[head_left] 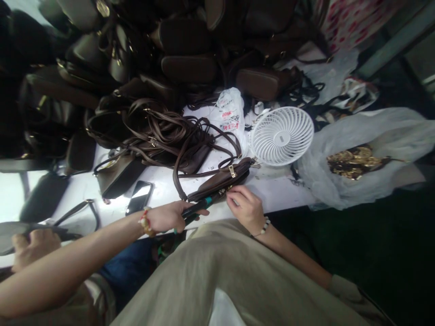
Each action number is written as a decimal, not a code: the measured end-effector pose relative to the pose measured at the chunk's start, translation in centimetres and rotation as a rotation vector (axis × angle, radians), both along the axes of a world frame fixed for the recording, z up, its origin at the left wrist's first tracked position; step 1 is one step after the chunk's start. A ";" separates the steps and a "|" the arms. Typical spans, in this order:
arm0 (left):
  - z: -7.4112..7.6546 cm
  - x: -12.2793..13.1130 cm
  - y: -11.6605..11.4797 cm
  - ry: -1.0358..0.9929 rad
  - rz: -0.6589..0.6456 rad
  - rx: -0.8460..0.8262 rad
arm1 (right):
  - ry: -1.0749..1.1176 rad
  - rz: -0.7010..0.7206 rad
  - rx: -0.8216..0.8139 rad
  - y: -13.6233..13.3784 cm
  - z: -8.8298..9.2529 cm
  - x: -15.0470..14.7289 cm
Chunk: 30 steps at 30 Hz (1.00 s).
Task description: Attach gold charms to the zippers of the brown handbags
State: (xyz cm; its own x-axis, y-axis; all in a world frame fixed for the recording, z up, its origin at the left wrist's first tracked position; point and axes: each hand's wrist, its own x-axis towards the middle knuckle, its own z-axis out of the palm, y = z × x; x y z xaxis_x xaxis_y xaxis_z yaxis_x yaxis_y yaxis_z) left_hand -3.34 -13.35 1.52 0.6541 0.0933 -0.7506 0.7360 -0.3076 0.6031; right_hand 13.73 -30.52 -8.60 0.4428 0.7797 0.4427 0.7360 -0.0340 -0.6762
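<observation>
Two-handed mid-frame: gripping black-teal pliers (194, 210) (L hand (169, 217)), pinching curved brown leather bag (217, 182) (R hand (249, 210)); may scratch if slipping.

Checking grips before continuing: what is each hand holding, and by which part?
The left hand holds a dark, teal-banded tool by its handles. The right hand is at the near edge of the brown bag; whether it grips anything cannot be told.

A worker's left hand (170, 217) held pliers (194, 209) at a brown handbag (220, 180), the right hand (247, 210) pinched its near edge, a white fan (282, 136) stood just beyond, gold-coloured pieces (355, 162) lay in plastic (322, 181) nearby.
</observation>
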 end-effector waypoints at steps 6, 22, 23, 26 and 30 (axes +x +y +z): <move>1.5 1.5 -1.0 0.080 0.013 -0.032 | -0.101 0.076 -0.097 -0.1 0.4 0.7; 2.0 2.6 -1.1 0.135 -0.064 0.078 | -0.118 0.043 -0.085 0.5 0.8 0.2; 1.9 3.0 -1.1 0.115 -0.066 0.054 | -0.117 0.037 -0.085 0.5 0.9 0.2; 1.5 3.4 -1.4 0.078 -0.047 0.027 | -0.094 0.015 -0.060 0.4 1.0 0.4; 1.0 1.8 -2.2 -0.008 0.079 -0.089 | -0.015 -0.004 0.104 -0.3 1.5 0.4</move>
